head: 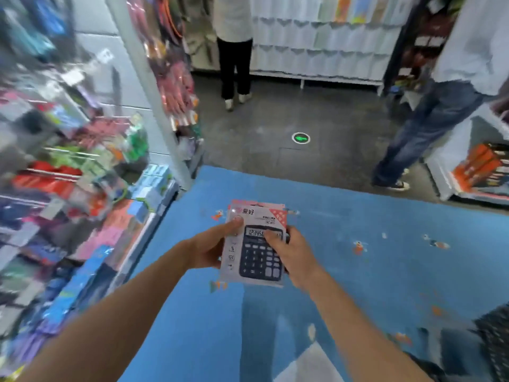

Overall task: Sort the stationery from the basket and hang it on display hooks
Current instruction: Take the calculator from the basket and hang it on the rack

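The calculator pack [256, 260], a dark calculator on a white card with a red-patterned corner, is held up at the middle of the view, above the floor. Pink card edges show past its top, so there seem to be more packs stacked behind it, though the blur leaves that unsure.

The left hand [206, 250] has a closed grip on the pack's edge at 9 o'clock, its thumb pressed on the card front near the top corner. The right hand [293, 257] grips the edge at 3 o'clock, its thumb lying across the calculator's display and its fingers curled round behind. Both bare forearms reach in from 6 and 7 o'clock.

Under the pack lies a blue mat [358, 216] with small printed figures, spread over a dark floor.

At 9 o'clock the display hooks [68, 161] carry crowded, brightly coloured goods, much smeared by motion. At 4 o'clock, at the frame's edge, sits a dark mesh basket [495, 340], its contents not clear.

At 12 o'clock a green floor marker [300, 138] glows on the floor. Beyond it a person in black trousers [235, 64] stands at a white rack [330, 45]. At 2 o'clock a person in jeans [429, 128] stands near a shelf of orange boxes [479, 166].
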A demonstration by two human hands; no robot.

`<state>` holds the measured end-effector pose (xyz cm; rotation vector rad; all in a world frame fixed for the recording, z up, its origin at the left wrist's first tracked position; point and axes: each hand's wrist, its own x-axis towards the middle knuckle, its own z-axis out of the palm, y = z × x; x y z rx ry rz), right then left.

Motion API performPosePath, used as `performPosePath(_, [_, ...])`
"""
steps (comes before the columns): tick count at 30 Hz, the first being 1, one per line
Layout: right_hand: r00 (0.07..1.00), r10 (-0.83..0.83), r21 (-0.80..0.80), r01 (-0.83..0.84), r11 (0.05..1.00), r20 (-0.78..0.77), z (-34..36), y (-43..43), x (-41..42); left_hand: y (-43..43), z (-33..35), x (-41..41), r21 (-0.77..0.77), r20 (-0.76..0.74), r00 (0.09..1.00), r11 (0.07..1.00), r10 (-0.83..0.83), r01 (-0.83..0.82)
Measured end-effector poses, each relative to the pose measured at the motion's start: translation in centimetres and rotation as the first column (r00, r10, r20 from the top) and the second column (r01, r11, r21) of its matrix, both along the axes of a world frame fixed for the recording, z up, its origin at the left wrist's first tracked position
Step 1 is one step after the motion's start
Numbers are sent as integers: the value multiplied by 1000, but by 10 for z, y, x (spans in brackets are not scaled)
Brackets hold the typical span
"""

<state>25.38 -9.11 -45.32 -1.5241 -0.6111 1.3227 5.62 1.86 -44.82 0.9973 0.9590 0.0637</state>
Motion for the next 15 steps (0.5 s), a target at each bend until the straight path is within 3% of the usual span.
performPosePath(4, [970, 242, 65, -242, 968, 15, 36, 78, -95, 25, 39, -113, 88, 26, 954, 950, 299, -300])
performPosePath(7, [920, 389, 119, -391, 913, 43, 68, 121, -146, 37, 72, -171, 107, 124, 883, 879, 453, -465])
performPosePath(15, [753, 658, 232, -638, 734, -13, 120, 236, -210, 80, 132, -223, 248, 248, 666, 618, 704, -746])
